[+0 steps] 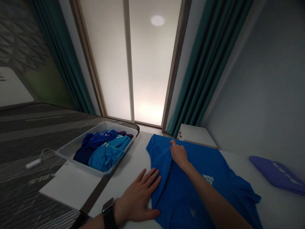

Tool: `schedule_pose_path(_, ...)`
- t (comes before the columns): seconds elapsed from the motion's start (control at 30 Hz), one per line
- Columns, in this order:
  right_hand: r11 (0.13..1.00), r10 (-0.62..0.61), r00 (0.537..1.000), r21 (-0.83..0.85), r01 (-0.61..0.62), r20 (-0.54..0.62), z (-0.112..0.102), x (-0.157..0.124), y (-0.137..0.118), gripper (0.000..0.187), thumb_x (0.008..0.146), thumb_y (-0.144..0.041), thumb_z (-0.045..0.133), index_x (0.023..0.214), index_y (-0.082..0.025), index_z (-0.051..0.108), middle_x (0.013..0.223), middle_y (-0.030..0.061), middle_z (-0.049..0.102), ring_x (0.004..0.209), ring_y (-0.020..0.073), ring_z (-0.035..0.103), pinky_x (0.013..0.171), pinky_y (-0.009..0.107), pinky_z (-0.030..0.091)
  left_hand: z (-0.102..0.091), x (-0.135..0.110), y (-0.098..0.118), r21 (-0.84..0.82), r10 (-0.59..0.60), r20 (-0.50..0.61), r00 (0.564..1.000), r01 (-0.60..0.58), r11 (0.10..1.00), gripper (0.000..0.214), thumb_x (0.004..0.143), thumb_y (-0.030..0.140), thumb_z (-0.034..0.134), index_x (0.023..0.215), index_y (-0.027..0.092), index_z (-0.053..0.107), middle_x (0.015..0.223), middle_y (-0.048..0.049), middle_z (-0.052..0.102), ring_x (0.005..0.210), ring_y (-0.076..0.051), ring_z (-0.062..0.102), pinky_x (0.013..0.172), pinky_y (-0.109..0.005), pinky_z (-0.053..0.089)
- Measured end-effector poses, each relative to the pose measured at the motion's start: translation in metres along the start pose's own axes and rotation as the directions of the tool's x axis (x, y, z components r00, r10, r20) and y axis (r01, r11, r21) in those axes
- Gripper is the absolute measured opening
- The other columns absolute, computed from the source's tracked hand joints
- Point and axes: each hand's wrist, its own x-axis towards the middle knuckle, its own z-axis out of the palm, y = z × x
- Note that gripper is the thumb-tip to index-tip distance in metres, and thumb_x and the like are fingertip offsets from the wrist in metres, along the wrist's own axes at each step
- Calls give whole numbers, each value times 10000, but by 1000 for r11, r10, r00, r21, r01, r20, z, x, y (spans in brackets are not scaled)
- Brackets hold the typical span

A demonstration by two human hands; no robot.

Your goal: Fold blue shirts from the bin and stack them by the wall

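Observation:
A bright blue T-shirt (209,187) lies spread on the white table (133,165) in front of me. My left hand (139,198) rests flat on the shirt's near left edge, fingers stretched out and spread, a dark watch on the wrist. My right hand (178,154) reaches across to the shirt's far left part, fingers flat on the cloth and slightly bent at a fold line. Neither hand holds anything lifted.
A clear plastic bin (71,151) with several blue garments (105,149) sits at the left, half on a dark bed. A folded purple garment (278,175) lies at the right. A white cabinet (197,135), teal curtains (209,63) and a window stand behind. A white cable (39,159) lies on the bed.

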Motion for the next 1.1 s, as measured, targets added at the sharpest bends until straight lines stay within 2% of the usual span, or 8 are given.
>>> schedule_pose_path(0.3, 996, 8, 999, -84, -4, 42, 9, -11, 12, 376, 1001, -187, 330, 1363, -158, 428, 963, 114, 717, 885, 227, 657, 819, 349, 339, 0, -1, -2, -12, 20, -35, 999, -21, 1000, 963, 796, 611, 625, 1563, 278, 147, 1622, -95, 135, 1475, -370, 145, 1185, -590, 142)
schedule_pose_path(0.47, 995, -8, 999, -98, 12, 46, 15, -15, 13, 394, 994, -173, 340, 1374, -150, 440, 994, 113, 711, 894, 221, 650, 820, 343, 349, -1, -1, -1, 2, 26, -19, 999, -26, 1000, 944, 815, 624, 605, 1562, 277, 144, 1620, -95, 140, 1477, -358, 144, 1188, -586, 137)
schedule_pose_path(0.63, 993, -5, 1000, -121, 3, -16, 12, -16, 11, 401, 984, -174, 337, 1361, -158, 473, 1202, 156, 628, 1086, 265, 571, 888, 373, 355, -4, -3, -1, -33, 43, -23, 999, -44, 998, 866, 872, 664, 503, 1563, 281, 146, 1620, -87, 151, 1480, -354, 143, 1189, -582, 137)
schedule_pose_path(0.73, 994, -60, 996, -100, 53, -68, 6, -19, 2, 411, 991, -194, 313, 1362, -148, 484, 1274, 163, 579, 1164, 278, 510, 940, 396, 357, -3, 0, -9, -96, -15, -86, 996, 7, 995, 703, 972, 550, 397, 1565, 277, 134, 1620, -67, 183, 1480, -292, 192, 1200, -512, 189)
schedule_pose_path(0.8, 991, -127, 989, -48, 123, -77, 3, -24, -10, 404, 994, -209, 317, 1345, -151, 508, 1277, 149, 583, 1168, 264, 508, 958, 388, 369, -4, 6, -20, -130, -114, -172, 979, 92, 987, 629, 990, 450, 406, 1552, 245, 212, 1597, -82, 271, 1454, -266, 274, 1187, -463, 257)
schedule_pose_path(0.93, 978, -199, 979, 58, 201, -40, 7, -46, -45, 426, 996, -268, 335, 1364, -146, 513, 1349, 147, 564, 1255, 260, 471, 1032, 400, 351, -14, 34, -48, -150, -266, -334, 904, 228, 962, 478, 963, 270, 429, 1434, 190, 439, 1404, -112, 544, 1287, -256, 495, 1085, -445, 394)
schedule_pose_path(1.1, 955, -272, 961, 140, 263, 54, 26, -71, -75, 594, 1005, -444, 257, 1494, -123, 361, 1555, 118, 355, 1438, 265, 272, 1165, 448, 191, -28, 76, -86, -167, -359, -442, 822, 318, 933, 360, 933, 116, 393, 1199, 197, 623, 1143, -68, 702, 1087, -217, 622, 963, -365, 452)
